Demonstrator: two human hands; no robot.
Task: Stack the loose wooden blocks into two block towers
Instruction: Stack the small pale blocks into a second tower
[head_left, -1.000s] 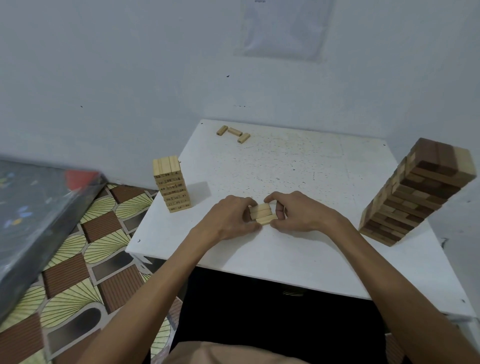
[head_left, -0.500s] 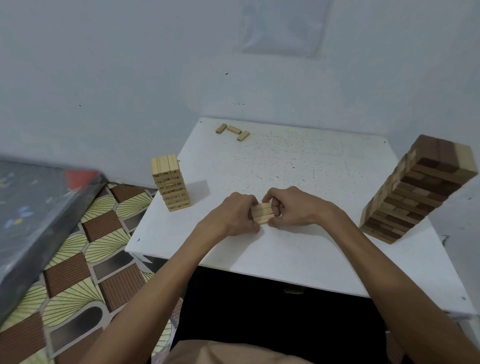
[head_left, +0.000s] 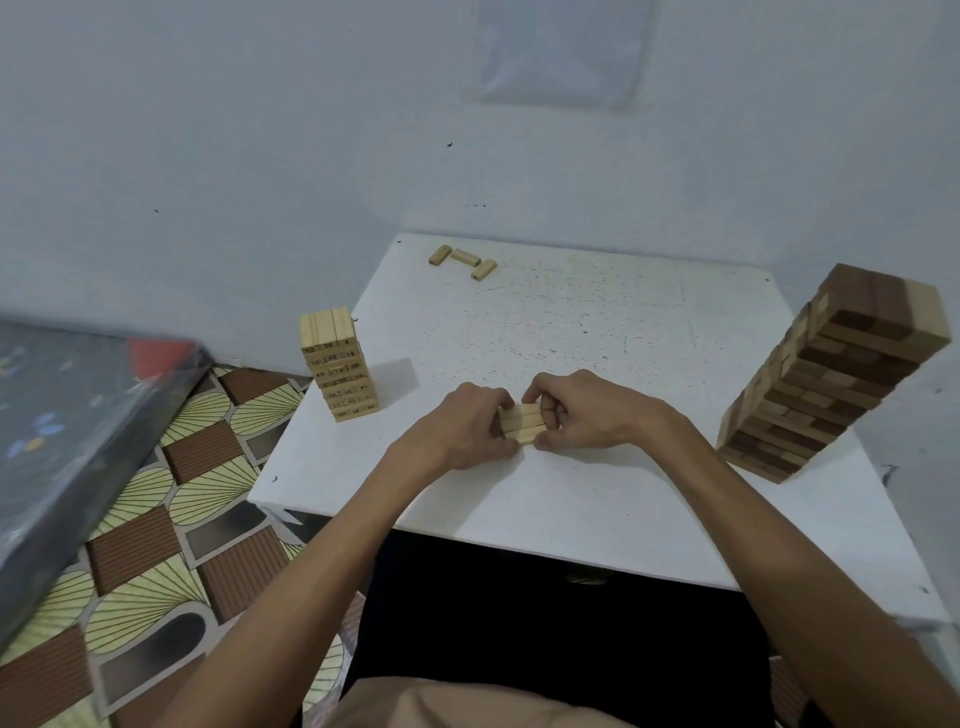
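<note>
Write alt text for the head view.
The left hand and right hand pinch a bundle of wooden blocks on a white table. A short numbered tower stands left, a taller two-tone tower right, three loose blocks behind.

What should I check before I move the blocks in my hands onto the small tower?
1. Bundle squared up: ok.
2. Left grip and right grip pinching its ends: ok.
3. Small tower top level and full: ok.
4. Big tower straight: cannot tell, the wide lens bends it.
5. Loose blocks all gathered: not ok, three lie at the far edge.
</note>
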